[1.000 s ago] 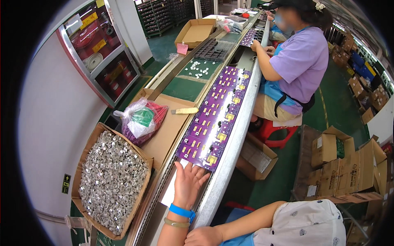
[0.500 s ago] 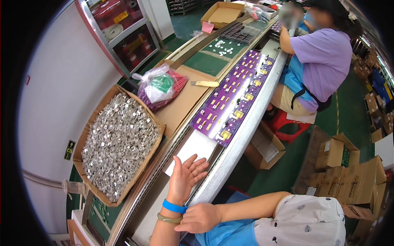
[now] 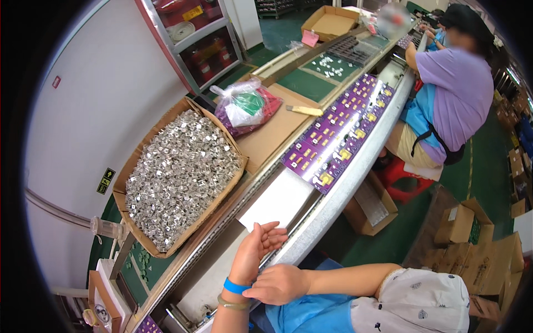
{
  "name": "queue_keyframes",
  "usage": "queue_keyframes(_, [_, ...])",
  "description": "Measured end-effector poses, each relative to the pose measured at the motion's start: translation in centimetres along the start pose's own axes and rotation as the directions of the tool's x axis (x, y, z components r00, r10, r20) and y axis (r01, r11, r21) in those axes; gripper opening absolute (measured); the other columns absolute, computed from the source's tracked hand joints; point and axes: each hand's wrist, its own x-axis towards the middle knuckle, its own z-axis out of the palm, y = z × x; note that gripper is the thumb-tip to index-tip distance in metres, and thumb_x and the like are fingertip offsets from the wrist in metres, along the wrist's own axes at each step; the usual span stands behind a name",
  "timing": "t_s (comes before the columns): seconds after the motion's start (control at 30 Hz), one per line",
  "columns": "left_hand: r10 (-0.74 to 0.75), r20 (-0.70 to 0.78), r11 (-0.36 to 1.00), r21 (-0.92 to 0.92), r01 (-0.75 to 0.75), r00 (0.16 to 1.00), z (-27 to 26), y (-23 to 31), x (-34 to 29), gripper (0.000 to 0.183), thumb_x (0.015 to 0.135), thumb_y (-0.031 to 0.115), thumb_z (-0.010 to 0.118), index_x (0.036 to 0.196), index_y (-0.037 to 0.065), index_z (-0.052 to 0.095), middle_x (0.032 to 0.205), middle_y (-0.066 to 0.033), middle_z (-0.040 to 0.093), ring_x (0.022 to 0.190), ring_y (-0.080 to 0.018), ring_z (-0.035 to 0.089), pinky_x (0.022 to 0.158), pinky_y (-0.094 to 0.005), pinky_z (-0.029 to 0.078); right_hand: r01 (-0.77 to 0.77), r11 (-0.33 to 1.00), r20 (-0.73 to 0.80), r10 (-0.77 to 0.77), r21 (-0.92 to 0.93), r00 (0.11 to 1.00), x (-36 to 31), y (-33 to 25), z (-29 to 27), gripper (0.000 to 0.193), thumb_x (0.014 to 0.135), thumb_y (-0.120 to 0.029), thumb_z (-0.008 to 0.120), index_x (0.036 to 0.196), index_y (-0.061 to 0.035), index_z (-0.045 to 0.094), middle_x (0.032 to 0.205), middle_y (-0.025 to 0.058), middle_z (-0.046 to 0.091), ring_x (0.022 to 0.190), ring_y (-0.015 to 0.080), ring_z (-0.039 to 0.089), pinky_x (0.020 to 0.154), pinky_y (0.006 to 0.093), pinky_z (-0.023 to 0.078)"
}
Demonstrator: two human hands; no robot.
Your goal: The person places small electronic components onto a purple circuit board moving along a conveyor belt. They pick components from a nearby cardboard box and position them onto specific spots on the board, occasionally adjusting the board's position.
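Well to the left of the long purple circuit board stands a carton heaped with small metal clips; nearer the board lies a tied plastic bag. Short of the board's near end, apart from it, the left hand is palm up, fingers loosely bent, holding nothing. Farther from the board, the right hand rests on the left wrist by a blue band, fingers partly folded; whether they pinch anything cannot be told. The board, untouched, already bears rows of parts; whether spots are left bare is too small to tell. Beyond its far end, to the right, sits a co-worker.
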Motion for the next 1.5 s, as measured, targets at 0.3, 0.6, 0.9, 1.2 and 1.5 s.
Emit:
queue_keyframes(0.3, [0.376,-0.363,0.917,0.278,-0.286,0.853,-2.8,-5.3,-9.4,0.032,0.105,0.017,0.058,0.132,0.001,0.061,0.121,-0.0119,0.069,0.115,-0.0193,0.064,0.101,-0.0337,0.050,-0.118,0.962,0.551,0.239,-0.247,0.800,0.5,-0.6,-0.4,0.022,0.077,-0.012,0.070,0.098,-0.0172,0.069,0.075,0.0029,0.064,0.055,0.0238,0.059,0.049,0.0401,0.045])
queue_keyframes(0.6, [0.651,-0.753,0.758,0.652,-0.020,0.095,-9.3,-10.2,-27.6,0.021,0.102,0.011,0.057,0.110,-0.002,0.071,0.104,-0.0113,0.073,0.098,-0.0191,0.068,0.089,-0.0308,0.052,-0.004,0.985,0.131,0.027,-0.172,0.991,-0.4,-0.9,0.6,0.023,0.086,0.003,0.065,0.108,-0.0002,0.059,0.074,0.0127,0.058,0.056,0.0304,0.053,0.053,0.0409,0.040])
queue_keyframes(0.9, [0.572,-0.676,0.814,0.399,0.423,-0.465,-27.7,-17.9,-45.5,0.036,0.099,0.026,0.062,0.117,-0.004,0.069,0.110,-0.0225,0.071,0.101,-0.0327,0.069,0.088,-0.0403,0.054,-0.115,0.934,0.144,0.173,-0.339,0.974,-2.5,0.2,0.2,0.024,0.091,0.004,0.064,0.115,0.0036,0.064,0.094,0.0159,0.067,0.082,0.0337,0.063,0.076,0.0412,0.048])
queue_keyframes(1.2, [0.235,-0.888,0.658,-0.154,0.737,-0.395,-36.9,-18.7,-50.2,0.064,0.097,0.044,0.056,0.144,0.001,0.052,0.156,-0.0186,0.043,0.151,-0.0384,0.028,0.114,-0.0760,0.015,-0.172,0.870,0.132,0.259,-0.462,0.957,-3.8,1.1,0.1,0.023,0.094,0.003,0.062,0.117,0.0062,0.063,0.107,0.0179,0.067,0.091,0.0325,0.063,0.081,0.0380,0.050])
queue_keyframes(1.5, [0.103,-0.894,0.736,-0.227,0.638,-0.436,-36.4,-20.1,-50.9,0.098,0.089,0.057,0.066,0.158,0.000,0.027,0.166,-0.0230,0.020,0.156,-0.0401,0.010,0.114,-0.0777,0.007,-0.186,0.858,0.148,0.288,-0.478,0.946,-4.6,0.4,-0.2,0.024,0.096,0.004,0.061,0.120,0.0069,0.063,0.109,0.0181,0.067,0.091,0.0311,0.063,0.080,0.0371,0.051])
